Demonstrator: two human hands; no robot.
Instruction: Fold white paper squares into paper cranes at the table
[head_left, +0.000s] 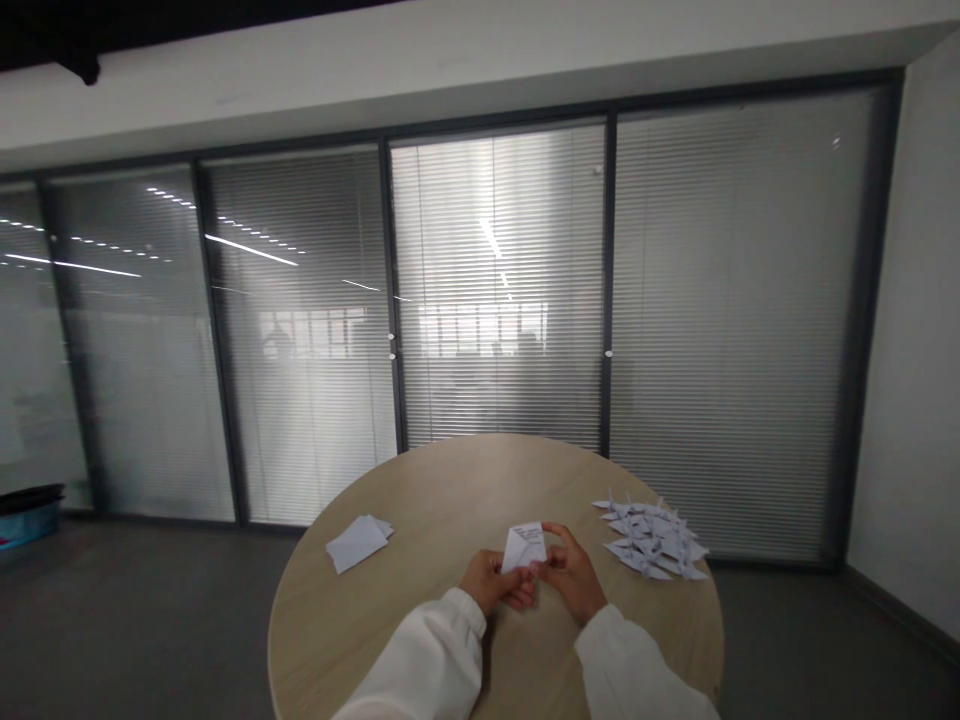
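My left hand [491, 583] and my right hand [574, 572] meet above the round wooden table [442, 480], both pinching a folded sheet of white paper [523, 547] by its lower part. The sheet stands tilted up in a rough kite shape, with faint dark printing on it. To the left lies a small stack of white paper sheets [357, 543], well away from my left hand. A heap of several folded paper cranes [651, 540] sits to the right, a short way from my right hand. White sleeves cover both my forearms.
Behind the table stands a glazed partition with dark frames and closed blinds [495, 280]. A blue bin with a dark lid [30, 520] sits on the grey floor at far left. Grey floor surrounds the table.
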